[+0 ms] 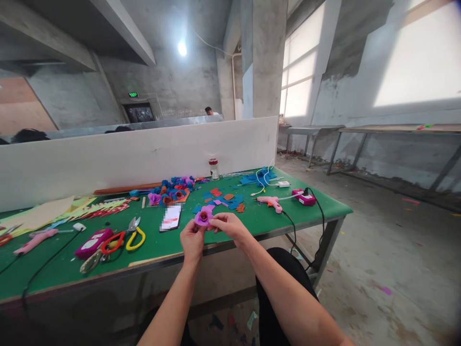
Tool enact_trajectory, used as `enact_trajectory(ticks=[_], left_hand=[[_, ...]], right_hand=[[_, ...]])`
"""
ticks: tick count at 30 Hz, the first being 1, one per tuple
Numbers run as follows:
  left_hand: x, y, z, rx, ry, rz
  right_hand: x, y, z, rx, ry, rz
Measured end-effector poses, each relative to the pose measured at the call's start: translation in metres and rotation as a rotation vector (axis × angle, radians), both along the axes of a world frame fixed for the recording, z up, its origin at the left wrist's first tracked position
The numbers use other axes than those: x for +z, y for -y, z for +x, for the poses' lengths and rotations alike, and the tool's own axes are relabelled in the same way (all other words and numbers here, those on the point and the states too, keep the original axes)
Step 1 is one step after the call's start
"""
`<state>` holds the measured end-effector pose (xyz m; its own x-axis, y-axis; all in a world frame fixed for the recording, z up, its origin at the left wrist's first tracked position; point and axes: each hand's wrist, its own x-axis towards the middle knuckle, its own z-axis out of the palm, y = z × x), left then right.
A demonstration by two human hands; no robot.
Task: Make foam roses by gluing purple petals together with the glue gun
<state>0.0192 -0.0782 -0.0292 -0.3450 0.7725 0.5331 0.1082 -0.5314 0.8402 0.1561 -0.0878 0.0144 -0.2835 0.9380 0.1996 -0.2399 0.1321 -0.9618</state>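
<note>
Both my hands meet at a small purple paper flower (204, 216) with a dark reddish-brown centre, held above the front edge of the green table (219, 231). My left hand (192, 239) pinches it from below and the left. The fingers of my right hand (228, 225) close on its right-hand petals. Just beyond the flower lie loose cut pieces of blue, orange and purple paper (234, 199). A phone (170, 218) with a lit screen is left of my left hand. A pink glue gun (270, 203) rests to the right of my right hand.
Finished-looking paper flowers (173, 190) are heaped behind the phone. Red-handled scissors (113, 243), yellow-handled scissors (135, 235) and a second pink glue gun (36, 241) lie at left. A jar (213, 169) stands by the white partition (154, 156). A black cable (322, 226) hangs over the right edge.
</note>
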Motion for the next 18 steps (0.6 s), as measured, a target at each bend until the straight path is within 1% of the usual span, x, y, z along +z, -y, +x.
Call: enact_trajectory(ticks=[5, 11, 14, 18], left_hand=[[-0.0012, 0.0009, -0.0010, 0.029, -0.055, -0.020], [-0.0026, 0.0002, -0.0009, -0.003, -0.048, -0.020], [-0.0019, 0.0012, -0.0013, 0.006, -0.065, -0.008], [0.0018, 0.0048, -0.0017, 0.099, -0.135, 0.003]], right_hand=[[-0.0025, -0.0002, -0.0050, -0.011, -0.032, -0.005], [-0.0041, -0.0022, -0.0057, -0.039, -0.035, 0.026], [-0.0033, -0.0004, -0.0039, -0.018, -0.045, -0.028], [-0.0006, 0.0016, -0.0010, 0.004, -0.083, -0.116]])
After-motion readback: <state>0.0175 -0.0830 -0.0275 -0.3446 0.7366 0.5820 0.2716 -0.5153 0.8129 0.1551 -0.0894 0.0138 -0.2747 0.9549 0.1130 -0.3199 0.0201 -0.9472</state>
